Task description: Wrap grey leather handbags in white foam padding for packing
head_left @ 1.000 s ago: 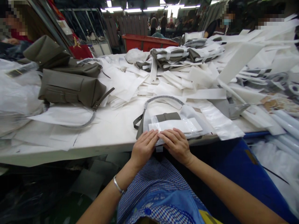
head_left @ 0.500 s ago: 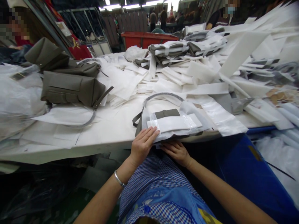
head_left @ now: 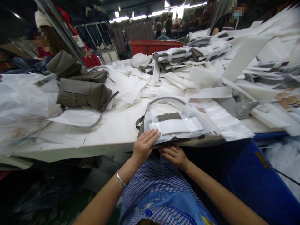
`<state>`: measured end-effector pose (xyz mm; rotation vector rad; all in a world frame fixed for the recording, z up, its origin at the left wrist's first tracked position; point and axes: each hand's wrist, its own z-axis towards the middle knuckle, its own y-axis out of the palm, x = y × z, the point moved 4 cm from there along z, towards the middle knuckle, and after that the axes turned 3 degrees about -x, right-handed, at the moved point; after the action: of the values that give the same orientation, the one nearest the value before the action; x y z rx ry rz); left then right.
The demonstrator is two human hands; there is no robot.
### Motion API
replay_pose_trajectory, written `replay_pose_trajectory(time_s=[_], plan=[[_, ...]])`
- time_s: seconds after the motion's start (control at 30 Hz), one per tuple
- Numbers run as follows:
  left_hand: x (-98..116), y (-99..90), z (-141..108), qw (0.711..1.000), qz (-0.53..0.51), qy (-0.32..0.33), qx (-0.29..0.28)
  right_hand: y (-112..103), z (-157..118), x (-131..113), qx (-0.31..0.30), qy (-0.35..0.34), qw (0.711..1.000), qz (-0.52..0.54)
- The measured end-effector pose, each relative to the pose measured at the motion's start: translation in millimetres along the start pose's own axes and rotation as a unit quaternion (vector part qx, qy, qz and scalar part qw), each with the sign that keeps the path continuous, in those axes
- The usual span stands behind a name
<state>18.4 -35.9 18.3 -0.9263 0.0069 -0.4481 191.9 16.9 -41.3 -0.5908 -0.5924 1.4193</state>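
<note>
Olive-grey leather-look handbag (head_left: pixel 169 117) lies flat, partly under translucent white sheeting (head_left: pixel 191 112). Curved grey wrapped handle (head_left: pixel 165 98): twelve o'clock. Dark looped strap (head_left: pixel 140 119): nine o'clock. Rectangular white strip (head_left: pixel 174 126): taped across bag.

A red bin (head_left: pixel 159 48) is standing beyond the surface (head_left: pixel 114 125), ceiling lights (head_left: pixel 159 13) are glowing, and a blue bin (head_left: pixel 250 178) is sitting near the right front edge.

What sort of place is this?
Probably a handbag factory or packing workshop: a partly wrapped bag, more grey-green bags to its left, and white sheets heaped across a long worktable.
</note>
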Motion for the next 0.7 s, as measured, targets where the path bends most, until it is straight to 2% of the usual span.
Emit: replay_pose_trajectory(time_s=[0.17, 0.4, 0.47, 0.53, 0.6, 0.7], plan=[[1.3, 0.7, -0.9, 1.0, 0.013, 0.005, 0.003, -9.3, 15.0, -9.3, -0.021, 0.032, 0.998, 0.056], [4.9, 0.9, -1.4, 0.998, 0.044, 0.016, 0.033, -15.5, 32.0, -27.6, 0.017, 0.129, 0.984, 0.119], [4.9, 1.2, -1.6, 0.998, 0.047, 0.015, 0.036, -25.6, 40.6, -32.1, 0.004, 0.131, 0.982, 0.135], [4.6, 2.1, -2.5, 0.998, 0.048, 0.015, 0.039, -42.8, 54.7, -31.9, -0.011, 0.104, 0.984, 0.146], [4.2, 3.2, -3.8, 0.998, 0.05, 0.016, 0.046, -62.5, 74.1, -20.7, -0.01, 0.076, 0.988, 0.132], [4.5, 4.0, -5.4, 0.996, 0.054, 0.021, 0.068, -74.6, 107.2, 23.0, -0.019, 0.111, 0.993, 0.038]])
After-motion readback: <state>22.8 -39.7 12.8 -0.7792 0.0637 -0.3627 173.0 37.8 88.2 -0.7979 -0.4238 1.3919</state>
